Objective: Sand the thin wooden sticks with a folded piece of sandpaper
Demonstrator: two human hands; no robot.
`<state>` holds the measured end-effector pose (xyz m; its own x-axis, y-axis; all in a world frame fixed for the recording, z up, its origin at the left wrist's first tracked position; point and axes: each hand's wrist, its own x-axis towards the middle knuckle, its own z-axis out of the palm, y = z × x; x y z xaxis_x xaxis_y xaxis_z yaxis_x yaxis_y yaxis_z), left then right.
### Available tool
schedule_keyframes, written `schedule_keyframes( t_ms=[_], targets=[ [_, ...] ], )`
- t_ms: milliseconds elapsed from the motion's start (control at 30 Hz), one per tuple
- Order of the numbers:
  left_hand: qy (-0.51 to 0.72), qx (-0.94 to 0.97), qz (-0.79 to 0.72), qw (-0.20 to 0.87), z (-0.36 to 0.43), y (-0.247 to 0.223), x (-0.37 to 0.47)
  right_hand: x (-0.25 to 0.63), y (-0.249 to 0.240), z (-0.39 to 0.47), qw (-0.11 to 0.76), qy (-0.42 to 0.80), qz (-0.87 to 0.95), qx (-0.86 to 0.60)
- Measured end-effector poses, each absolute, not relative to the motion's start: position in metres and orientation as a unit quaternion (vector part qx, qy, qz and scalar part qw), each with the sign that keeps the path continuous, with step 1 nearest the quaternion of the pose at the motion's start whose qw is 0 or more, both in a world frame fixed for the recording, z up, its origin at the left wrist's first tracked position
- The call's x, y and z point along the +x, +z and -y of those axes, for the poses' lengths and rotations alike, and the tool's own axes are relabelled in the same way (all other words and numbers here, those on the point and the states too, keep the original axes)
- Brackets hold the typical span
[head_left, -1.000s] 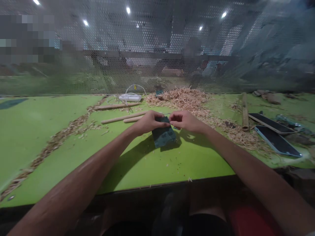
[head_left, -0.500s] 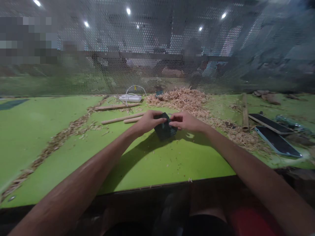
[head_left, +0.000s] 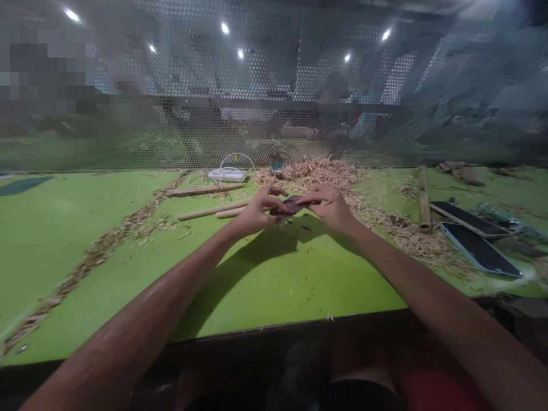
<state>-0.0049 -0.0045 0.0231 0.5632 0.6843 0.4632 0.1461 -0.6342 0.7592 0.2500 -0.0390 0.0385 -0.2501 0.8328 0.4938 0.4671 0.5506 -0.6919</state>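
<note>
A small dark sheet of sandpaper point(head_left: 286, 207), its brownish-purple face showing, is held between my two hands above the green tabletop. My left hand point(head_left: 262, 212) pinches its left edge, with the fingers arched over it. On the right edge, the thumb and fingers of my right hand point(head_left: 327, 206) are closed. Two pale rounded wooden sticks point(head_left: 209, 212) lie just left of my left hand, their right ends hidden behind it. A few dark scraps point(head_left: 305, 228) are on or just above the table below the sheet.
Wood shavings point(head_left: 319, 171) are heaped behind my hands and trail rightward. A white power strip point(head_left: 226, 175) with a cable and a flat wood strip point(head_left: 205, 190) lie back left. Two phones point(head_left: 482, 248) and a bamboo piece point(head_left: 423, 200) lie right. A perforated metal screen point(head_left: 257, 125) stands behind.
The sandpaper has gone from hanging tilted with its dark face showing to nearly flat, its brownish face visible. Both hands have turned with it, and dark scraps now show below.
</note>
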Motion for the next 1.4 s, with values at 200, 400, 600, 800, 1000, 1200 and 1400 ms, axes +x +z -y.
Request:
schedule_keyframes(
  t_ms=[200,400,600,800,1000,1200,1400],
  targets=[
    [0.337,0.819,-0.256,0.387,0.004,0.019,-0.001,0.244,0.033,0.034,0.508,0.244,0.718,-0.409],
    [0.4,0.706,-0.331,0.482,0.006,0.011,0.011,0.242,0.031,0.035,0.486,0.365,0.668,-0.429],
    [0.372,0.675,-0.34,0.539,0.006,0.009,0.013,0.24,0.03,0.036,0.506,0.418,0.644,-0.392],
    [0.385,0.686,-0.304,0.537,0.006,0.009,0.014,0.242,0.026,0.032,0.48,0.395,0.668,-0.408],
    [0.405,0.68,-0.275,0.546,0.001,0.006,0.012,0.245,0.023,0.028,0.453,0.315,0.719,-0.422],
    [0.445,0.655,-0.271,0.547,0.0,0.002,0.013,0.243,0.029,0.033,0.498,0.332,0.685,-0.416],
    [0.484,0.688,-0.254,0.478,0.0,0.001,0.019,0.239,0.026,0.03,0.431,0.463,0.615,-0.472]
  ],
)
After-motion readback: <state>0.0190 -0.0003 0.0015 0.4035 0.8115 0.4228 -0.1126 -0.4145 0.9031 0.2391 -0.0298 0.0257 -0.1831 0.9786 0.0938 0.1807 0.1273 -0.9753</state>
